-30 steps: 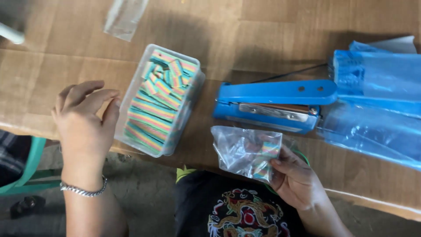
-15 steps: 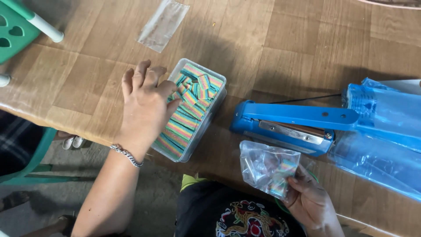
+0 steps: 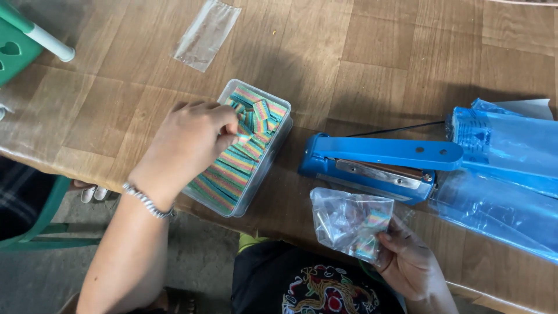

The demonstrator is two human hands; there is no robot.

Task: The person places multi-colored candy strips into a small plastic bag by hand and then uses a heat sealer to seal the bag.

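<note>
A person's left hand (image 3: pixel 189 148) pinches a rainbow-striped candy piece (image 3: pixel 243 139) over the clear tub (image 3: pixel 273 156) at the table's edge, while the right hand (image 3: pixel 410 264) grips a partly filled plastic bag (image 3: pixel 349 221); a nudge could tip the overhanging tub.

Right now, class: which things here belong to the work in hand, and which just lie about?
In use:
left hand
clear tub of rainbow strips
right hand
small clear bag

Lying about:
blue heat sealer
blue plastic bags
empty clear bag
green chair
</note>
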